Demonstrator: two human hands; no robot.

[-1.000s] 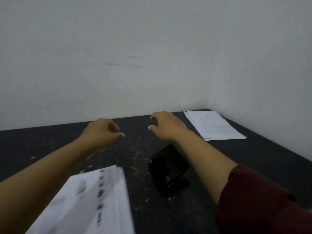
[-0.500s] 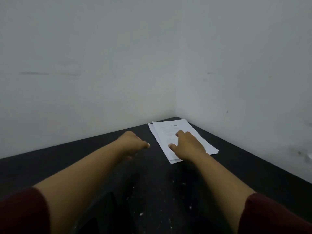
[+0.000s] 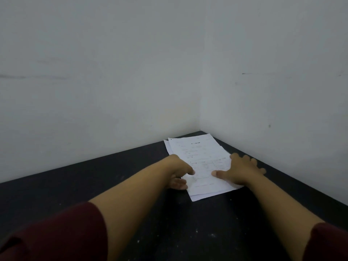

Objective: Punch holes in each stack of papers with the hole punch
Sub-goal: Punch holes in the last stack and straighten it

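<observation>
A stack of white printed papers (image 3: pixel 199 155) lies on the black table (image 3: pixel 113 176), pushed into the corner where the two walls meet. My left hand (image 3: pixel 178 172) is at the stack's left edge, thumb on top of the sheets and fingers curled at the edge below, pinching it. Over the stack's right edge lies my right hand (image 3: pixel 239 170), flat with fingers spread, the thumb on the paper and the fingertips reaching onto the table. No hole punch is in view.
White walls (image 3: pixel 263 91) close off the table at the back and on the right, right behind the papers. Small white specks dot the dark tabletop near me. Dark red sleeves (image 3: pixel 62 234) cover both upper forearms.
My view swung right, away from the hole punch and the near paper stack. Both hands reached forward to the corner stack; the left now pinches its edge and the right lies flat on it.
</observation>
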